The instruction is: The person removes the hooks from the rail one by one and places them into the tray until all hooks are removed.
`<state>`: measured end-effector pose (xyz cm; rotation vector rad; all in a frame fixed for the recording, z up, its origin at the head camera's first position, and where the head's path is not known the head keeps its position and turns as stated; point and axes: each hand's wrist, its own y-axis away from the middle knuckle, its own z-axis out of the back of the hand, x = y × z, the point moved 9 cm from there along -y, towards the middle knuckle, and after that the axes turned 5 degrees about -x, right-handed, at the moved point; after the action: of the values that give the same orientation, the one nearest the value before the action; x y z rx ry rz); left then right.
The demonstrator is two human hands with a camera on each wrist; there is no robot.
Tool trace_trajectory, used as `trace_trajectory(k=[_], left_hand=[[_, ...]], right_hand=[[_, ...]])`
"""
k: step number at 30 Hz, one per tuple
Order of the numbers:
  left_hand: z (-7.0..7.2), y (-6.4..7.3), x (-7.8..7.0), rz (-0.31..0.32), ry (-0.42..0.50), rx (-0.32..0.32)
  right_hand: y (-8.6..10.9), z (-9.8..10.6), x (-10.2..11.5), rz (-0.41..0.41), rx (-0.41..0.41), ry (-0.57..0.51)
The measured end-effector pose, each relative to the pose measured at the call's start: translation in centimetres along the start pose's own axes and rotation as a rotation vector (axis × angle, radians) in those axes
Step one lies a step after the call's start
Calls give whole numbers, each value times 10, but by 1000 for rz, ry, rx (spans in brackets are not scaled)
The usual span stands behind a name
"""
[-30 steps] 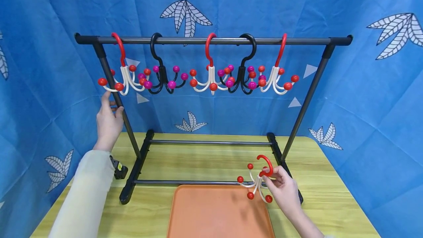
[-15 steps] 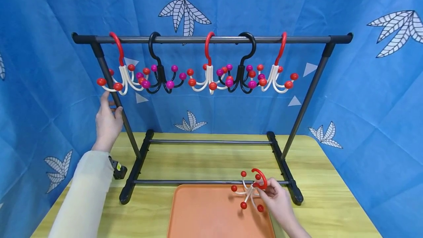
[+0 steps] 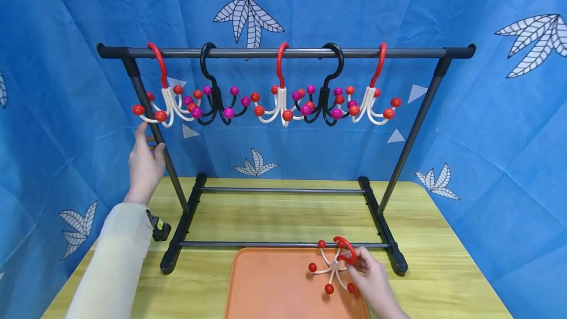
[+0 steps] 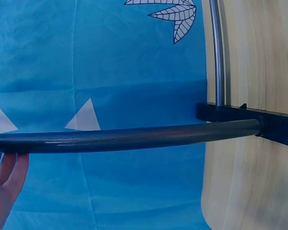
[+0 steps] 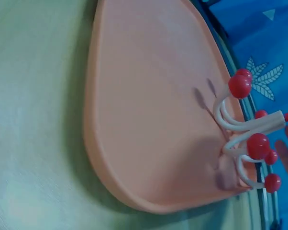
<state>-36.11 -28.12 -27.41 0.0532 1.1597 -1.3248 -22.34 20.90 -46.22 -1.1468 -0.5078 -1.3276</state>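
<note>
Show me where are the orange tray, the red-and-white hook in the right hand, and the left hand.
orange tray (image 3: pixel 266 284), head view, bare floor.
red-and-white hook (image 3: pixel 330 270), head view, white prongs.
left hand (image 3: pixel 143 164), head view, back of the hand, gripping the rack's post.

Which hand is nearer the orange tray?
Right. The right hand holds a red-and-white hook hanger just above the orange tray; the left hand grips the rack's left post, well away.

We note a staged recording booth, blue leaf-print cloth backdrop (image 3: pixel 310 9) enclosing a wooden table (image 3: pixel 274 215), tabletop hanging rack (image 3: pixel 283 53)
</note>
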Motion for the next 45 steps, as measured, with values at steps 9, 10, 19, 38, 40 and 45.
trace_trajectory(k=[9, 10, 19, 38, 40, 45], left_hand=[[-1, 0, 1, 5, 14, -5], [-1, 0, 2, 7, 13, -6], [-1, 2, -1, -24, 25, -21], [0, -1, -2, -49, 16, -1], [0, -1, -1, -36, 18, 0], [0, 0, 1, -28, 18, 4]], right_hand=[[-45, 29, 39, 225, 24, 182], [-53, 35, 46, 252, 10, 190], [-115, 89, 142, 514, -201, 219], [-177, 140, 248, 510, -454, 136], [-186, 137, 251, 462, -432, 162], [-205, 130, 252, 350, -379, 199]])
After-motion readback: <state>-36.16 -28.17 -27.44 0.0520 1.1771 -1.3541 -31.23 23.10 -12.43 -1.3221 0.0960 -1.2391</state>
